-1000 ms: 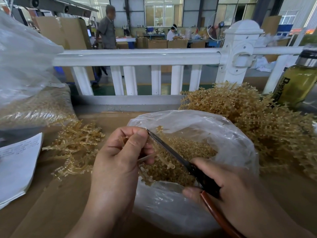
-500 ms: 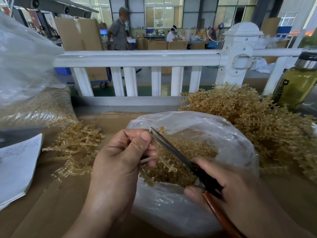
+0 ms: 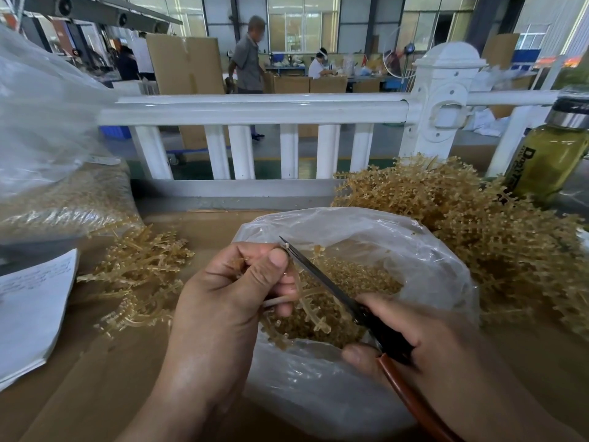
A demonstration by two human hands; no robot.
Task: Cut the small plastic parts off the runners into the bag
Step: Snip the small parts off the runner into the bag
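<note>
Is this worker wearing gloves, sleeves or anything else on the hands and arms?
No. The left hand and the right hand are bare: no gloves, and no ring, watch or bracelet shows. The left forearm and the right forearm are uncovered down to the picture's edge, so no sleeve is in view.
</note>
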